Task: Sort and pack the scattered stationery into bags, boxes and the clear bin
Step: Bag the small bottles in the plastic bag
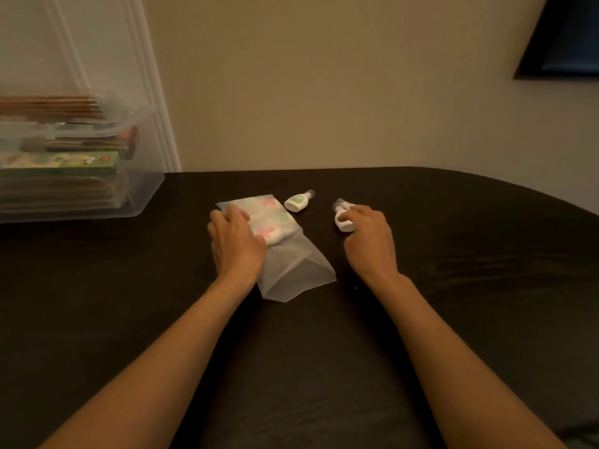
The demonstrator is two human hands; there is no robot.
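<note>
Hands at bag and bottle, mid-table
Left hand (235,241) presses flat on frosted bag (291,264); right hand (366,236) pinches one small bottle (343,220); second bottle (296,202) lies loose between; clear bin (142,189) at far left edge

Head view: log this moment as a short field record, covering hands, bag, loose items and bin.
left hand: pressing on the frosted bag
right hand: fingers closed on a small white bottle
bag contents: similar small items with pink and green prints
loose item: one green-label bottle lying beside the bag
clear bin: far left, stacked with boxes
surface: dark table
</note>
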